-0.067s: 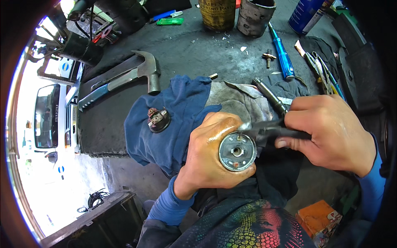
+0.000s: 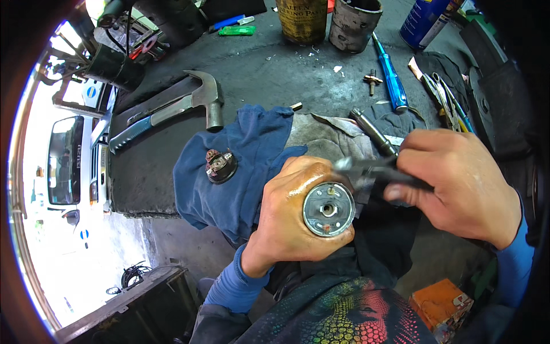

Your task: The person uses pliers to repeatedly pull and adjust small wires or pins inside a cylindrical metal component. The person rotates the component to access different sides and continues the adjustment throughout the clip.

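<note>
Curling around the round metal part (image 2: 329,210), your left hand (image 2: 289,209) is pressing its fingers and thumb against the sides, and the grey, slotted end face is pointing up toward you. The part is sitting inside that fist, just in front of the bench (image 2: 258,74). Your right hand (image 2: 458,183) is closing around a dark tool (image 2: 375,175), whose blurred tip is reaching toward the part's upper edge; whether they are touching, you cannot tell. To the left, a small dark round piece (image 2: 222,167) is resting on a blue cloth (image 2: 249,143). Beyond the cloth, a claw hammer (image 2: 212,103) is lying on the bench, while a blue screwdriver (image 2: 392,80) is lying farther right, near a small bolt-like piece (image 2: 372,82).
</note>
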